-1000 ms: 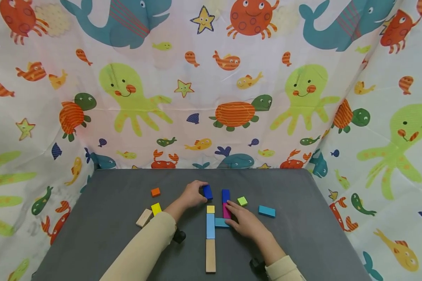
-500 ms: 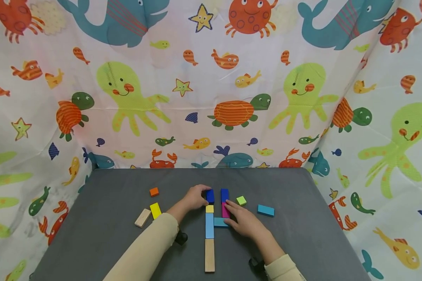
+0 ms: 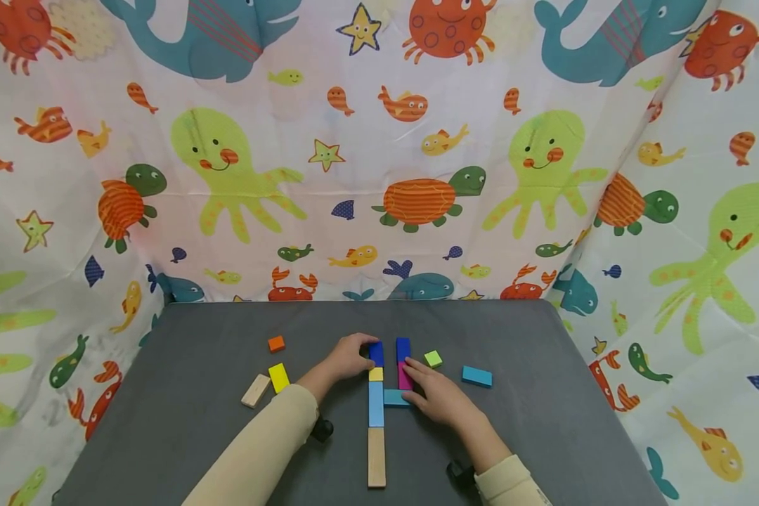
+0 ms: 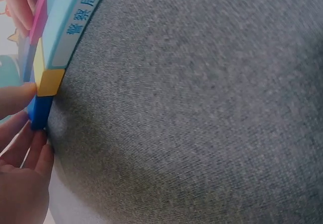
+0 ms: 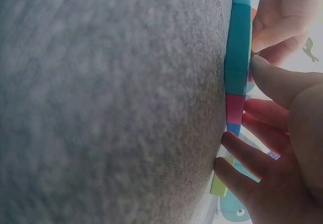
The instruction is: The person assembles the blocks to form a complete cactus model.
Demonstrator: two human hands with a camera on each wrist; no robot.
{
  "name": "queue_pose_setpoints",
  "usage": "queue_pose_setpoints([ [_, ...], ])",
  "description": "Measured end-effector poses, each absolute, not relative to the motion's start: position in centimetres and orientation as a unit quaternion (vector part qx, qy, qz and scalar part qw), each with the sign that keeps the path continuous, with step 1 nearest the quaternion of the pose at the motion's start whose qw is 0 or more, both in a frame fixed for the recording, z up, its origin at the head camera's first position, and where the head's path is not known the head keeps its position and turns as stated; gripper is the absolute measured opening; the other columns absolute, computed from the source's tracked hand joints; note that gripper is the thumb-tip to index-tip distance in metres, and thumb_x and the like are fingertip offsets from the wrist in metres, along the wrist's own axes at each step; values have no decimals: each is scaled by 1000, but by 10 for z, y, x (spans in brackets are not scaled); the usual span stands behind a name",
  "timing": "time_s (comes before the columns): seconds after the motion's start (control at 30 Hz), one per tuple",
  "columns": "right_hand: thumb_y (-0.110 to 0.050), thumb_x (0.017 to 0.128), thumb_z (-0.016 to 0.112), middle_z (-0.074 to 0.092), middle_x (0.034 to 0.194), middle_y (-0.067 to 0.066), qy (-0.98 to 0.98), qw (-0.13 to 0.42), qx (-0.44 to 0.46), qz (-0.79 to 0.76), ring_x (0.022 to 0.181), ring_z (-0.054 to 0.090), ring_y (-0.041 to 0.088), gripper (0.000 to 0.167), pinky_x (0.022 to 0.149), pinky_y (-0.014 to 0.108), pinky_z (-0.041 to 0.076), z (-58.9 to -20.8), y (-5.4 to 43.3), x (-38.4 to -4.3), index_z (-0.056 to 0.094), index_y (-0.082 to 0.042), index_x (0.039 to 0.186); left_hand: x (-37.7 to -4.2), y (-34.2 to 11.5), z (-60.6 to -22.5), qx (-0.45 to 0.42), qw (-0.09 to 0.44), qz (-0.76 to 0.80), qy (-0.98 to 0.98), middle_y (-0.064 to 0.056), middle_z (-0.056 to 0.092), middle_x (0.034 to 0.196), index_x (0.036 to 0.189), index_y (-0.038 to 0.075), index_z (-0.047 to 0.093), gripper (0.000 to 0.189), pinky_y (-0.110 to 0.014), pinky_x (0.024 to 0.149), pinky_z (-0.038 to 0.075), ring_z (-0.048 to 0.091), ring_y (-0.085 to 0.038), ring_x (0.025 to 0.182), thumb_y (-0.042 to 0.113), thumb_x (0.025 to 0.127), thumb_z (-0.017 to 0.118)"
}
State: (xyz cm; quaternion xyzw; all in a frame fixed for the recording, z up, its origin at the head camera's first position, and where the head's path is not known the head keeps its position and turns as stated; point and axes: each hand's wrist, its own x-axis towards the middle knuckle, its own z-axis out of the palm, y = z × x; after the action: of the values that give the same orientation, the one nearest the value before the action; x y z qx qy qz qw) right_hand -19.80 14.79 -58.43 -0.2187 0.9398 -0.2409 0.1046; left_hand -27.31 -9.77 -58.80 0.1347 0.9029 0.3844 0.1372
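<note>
My left hand [image 3: 346, 357] pinches a dark blue block [image 3: 377, 353] between thumb and fingers. In the left wrist view its end meets a small yellow block [image 4: 52, 82]. Below that, a light blue block [image 3: 376, 404] and a long plain wooden block [image 3: 376, 458] continue the straight line toward me. A teal block [image 3: 395, 398] branches right from the light blue one. From its far side a magenta block [image 3: 405, 377] and another dark blue block [image 3: 403, 349] run away from me. My right hand [image 3: 444, 397] rests its extended fingers at the magenta block, thumb by the teal one.
Left of the row lie an orange block [image 3: 276, 344], a yellow block [image 3: 279, 377] and a wooden block [image 3: 256, 391]. Right of it are a green block [image 3: 433, 359] and a blue block [image 3: 477, 376]. A printed curtain [image 3: 354, 232] hangs behind the grey table [image 3: 544, 436].
My left hand has moved the dark blue block slightly right and toward me, turning it straight against the yellow block. The right hand has stayed at the magenta block.
</note>
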Motion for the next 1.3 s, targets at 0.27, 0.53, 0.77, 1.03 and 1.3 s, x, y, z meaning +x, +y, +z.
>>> queue_pose_setpoints([
  [0.27,-34,105,68,41,169,12,941,104,-218,-239,151,45,37,63,118,58,40,-583,145,-197,49,-8,159,-269,-103,-590,158,103,380,906,-19,59,147,144,4,64,53,-55,112,48,59,-36,129,13,93,79],
  [0.53,-34,105,68,40,169,13,939,101,-223,-242,151,45,38,63,119,58,40,-584,145,-197,50,-7,159,-244,-118,-591,187,93,390,897,-17,51,157,154,8,54,70,-59,115,43,55,-36,138,33,94,80],
  [0.77,-35,105,68,40,169,12,938,109,-221,-244,151,44,38,63,118,60,40,-582,146,-198,49,-7,159,-224,-122,-588,250,136,360,889,-15,32,172,164,13,40,93,-70,120,31,32,-44,154,51,90,80],
  [1.03,-35,105,67,39,170,12,938,112,-223,-242,151,44,38,63,118,60,39,-586,147,-197,49,-7,159,-204,-120,-581,277,167,253,912,-4,19,178,169,23,31,109,-69,121,28,28,-40,153,68,81,80],
  [1.3,-34,105,68,40,169,12,937,103,-225,-247,151,45,38,63,118,59,40,-586,147,-198,50,-7,159,-195,-118,-582,276,183,204,921,-4,16,178,170,26,28,118,-66,123,26,28,-38,153,75,77,80],
])
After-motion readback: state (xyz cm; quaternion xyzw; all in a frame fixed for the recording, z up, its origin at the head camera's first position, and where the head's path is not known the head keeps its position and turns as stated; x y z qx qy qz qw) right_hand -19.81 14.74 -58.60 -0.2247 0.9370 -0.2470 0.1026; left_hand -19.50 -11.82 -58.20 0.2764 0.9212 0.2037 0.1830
